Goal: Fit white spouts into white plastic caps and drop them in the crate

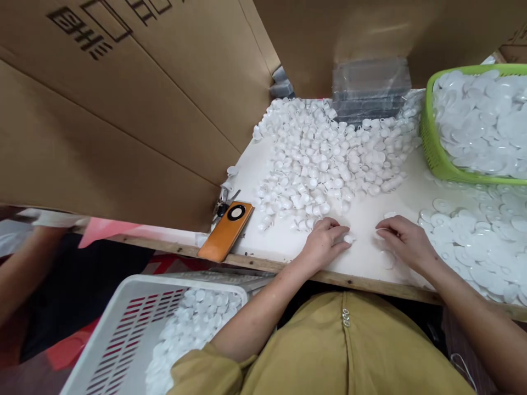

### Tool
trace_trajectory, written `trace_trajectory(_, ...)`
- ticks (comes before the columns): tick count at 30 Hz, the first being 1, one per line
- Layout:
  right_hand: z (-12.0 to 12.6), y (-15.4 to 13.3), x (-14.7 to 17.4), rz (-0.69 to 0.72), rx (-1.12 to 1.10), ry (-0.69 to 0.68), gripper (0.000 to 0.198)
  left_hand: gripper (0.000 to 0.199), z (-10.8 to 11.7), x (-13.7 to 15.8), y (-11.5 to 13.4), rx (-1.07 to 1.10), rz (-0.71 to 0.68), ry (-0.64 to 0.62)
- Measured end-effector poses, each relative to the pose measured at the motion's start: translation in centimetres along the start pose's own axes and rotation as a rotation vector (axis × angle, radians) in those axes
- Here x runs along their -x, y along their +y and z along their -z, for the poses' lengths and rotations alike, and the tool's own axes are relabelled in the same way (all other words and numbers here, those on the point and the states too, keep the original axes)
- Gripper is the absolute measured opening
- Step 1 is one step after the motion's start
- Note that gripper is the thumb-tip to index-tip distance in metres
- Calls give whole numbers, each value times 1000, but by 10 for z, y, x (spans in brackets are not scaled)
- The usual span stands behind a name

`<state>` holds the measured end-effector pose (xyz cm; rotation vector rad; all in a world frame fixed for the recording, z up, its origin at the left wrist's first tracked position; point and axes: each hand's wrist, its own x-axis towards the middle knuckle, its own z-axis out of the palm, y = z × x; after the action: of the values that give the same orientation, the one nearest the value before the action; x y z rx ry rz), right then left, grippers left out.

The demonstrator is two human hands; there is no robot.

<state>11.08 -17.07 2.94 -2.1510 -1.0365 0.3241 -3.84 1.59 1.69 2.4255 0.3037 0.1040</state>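
On the white table (366, 219), near its front edge, both hands are resting palm down. The left hand (325, 241) is curling its fingers around a small white cap (349, 238), pinching it at the fingertips just in front of the cap pile (325, 159). The right hand (405, 241) is lying a little apart from it, fingers bent loosely over a clear disc (381, 235) on the tabletop; whether it is actually gripping the disc I cannot tell. More discs (473, 241) are spreading across the table to the right of that hand, touching and overlapping one another.

A green basket (432, 148) is sitting at the far right, holding more clear discs. Behind the cap pile a stack of clear plastic (370, 90) is leaning against the cardboard (123, 120) that is walling in the table on the left and back. An orange phone (225, 230) is lying at the table's left front corner, keys (222, 200) just beside it. Below the table edge, to the left, a white crate (135, 323) is holding more white pieces. At the far left, another person's arm (20, 263) is showing, blurred.
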Motion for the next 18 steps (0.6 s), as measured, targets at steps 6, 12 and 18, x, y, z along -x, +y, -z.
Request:
trace_trajectory(6, -30, -26, -12, -342, -435, -330, 20, 39, 0, 0, -3, -28, -50, -48)
trace_trajectory(12, -47, -31, -24, -429, -439, -434, 20, 26, -6, -6, -6, -31, -71, -52)
trace_trajectory(18, -43, -25, -22, -416, -408, -504, 24, 30, -6, -3, -6, -40, -78, -61)
